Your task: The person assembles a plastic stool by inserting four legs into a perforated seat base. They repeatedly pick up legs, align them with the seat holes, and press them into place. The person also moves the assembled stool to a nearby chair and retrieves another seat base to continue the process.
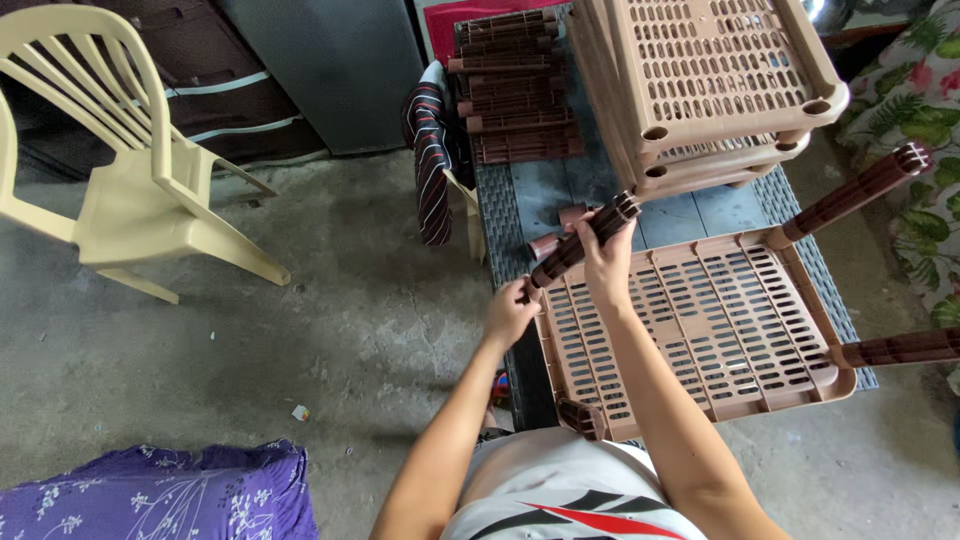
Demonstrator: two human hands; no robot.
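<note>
Both hands grip one brown post at the tan shelf tray's corner.
Left hand [508, 315] clasps the post [580, 245] low beside the tray [700, 330]; right hand [603, 262] holds it higher. Beyond the tray, stacked trays [700, 80] rest on the tabletop [530, 200].

Cream plastic chair [120, 180] on the concrete floor [340, 300] — purple floral cloth [170, 495] nearby.
</note>
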